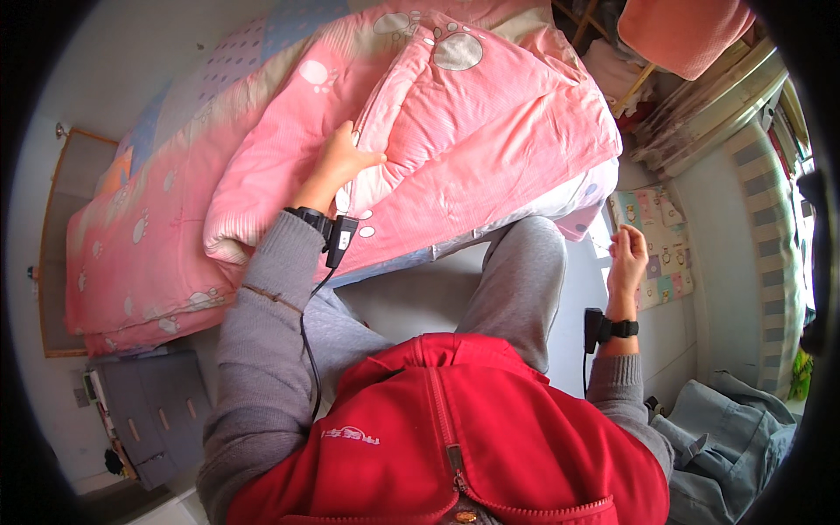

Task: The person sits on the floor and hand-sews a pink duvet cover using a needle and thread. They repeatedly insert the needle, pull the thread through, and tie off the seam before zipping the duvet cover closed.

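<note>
A pink quilt with white paw prints lies bunched over the bed in front of me. My left hand rests on it, thumb stretched to the right and fingers closed over the pale edge of a fold. That edge runs up and away from the hand as a long seam. Off the bed's right side, my right hand is raised in the air, apart from the quilt. Its fingers are curled towards the thumb, and whatever they hold, if anything, is too small to name.
The bed's edge is right at my knees. A grey cabinet stands at the lower left. At the right are a patterned mat, curtains and a heap of grey-blue cloth. A salmon-coloured cushioned thing is at the upper right.
</note>
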The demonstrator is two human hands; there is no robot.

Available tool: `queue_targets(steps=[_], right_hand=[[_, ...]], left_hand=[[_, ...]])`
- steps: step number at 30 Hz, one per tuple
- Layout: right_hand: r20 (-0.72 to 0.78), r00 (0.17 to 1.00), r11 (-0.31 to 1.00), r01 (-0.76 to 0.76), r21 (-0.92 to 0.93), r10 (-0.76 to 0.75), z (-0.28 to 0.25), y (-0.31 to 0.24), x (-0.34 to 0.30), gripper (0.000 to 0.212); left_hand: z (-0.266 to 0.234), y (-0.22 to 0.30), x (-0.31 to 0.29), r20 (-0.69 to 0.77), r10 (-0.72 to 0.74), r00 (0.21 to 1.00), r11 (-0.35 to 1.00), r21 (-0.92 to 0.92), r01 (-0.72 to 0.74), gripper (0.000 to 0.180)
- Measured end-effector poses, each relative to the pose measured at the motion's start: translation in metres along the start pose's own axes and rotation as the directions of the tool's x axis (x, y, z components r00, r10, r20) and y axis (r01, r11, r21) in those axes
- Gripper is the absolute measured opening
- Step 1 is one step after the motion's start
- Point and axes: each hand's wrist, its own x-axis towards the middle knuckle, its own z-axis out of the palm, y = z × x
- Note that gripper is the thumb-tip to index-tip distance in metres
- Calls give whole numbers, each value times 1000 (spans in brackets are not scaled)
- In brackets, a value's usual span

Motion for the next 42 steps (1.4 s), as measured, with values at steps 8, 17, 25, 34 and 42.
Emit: queue_targets(steps=[8, 17, 25, 34, 42], right_hand=[[567, 809, 986, 93, 138, -156, 144, -28, -56, 10], [746, 653, 979, -30, 201, -133, 263, -38, -93, 7], [719, 679, 985, 32, 171, -147, 289, -19, -100, 9], [694, 717, 997, 65, 32, -69, 294, -15, -103, 9], [677, 720, 980, 198, 7, -150, 296, -17, -101, 10]], left_hand=[[-14, 20, -23, 15, -174, 985, 832, -533, 155, 46], [-16, 26, -29, -6, 71, 997, 945, -321, -69, 33], [-6, 5, -26, 289, -90, 953, 553, -782, 289, 33], [-3, 10, -32, 328, -152, 932, 406, -839, 361, 29], [-1, 5, -31, 344, -153, 927, 394, -839, 376, 30]])
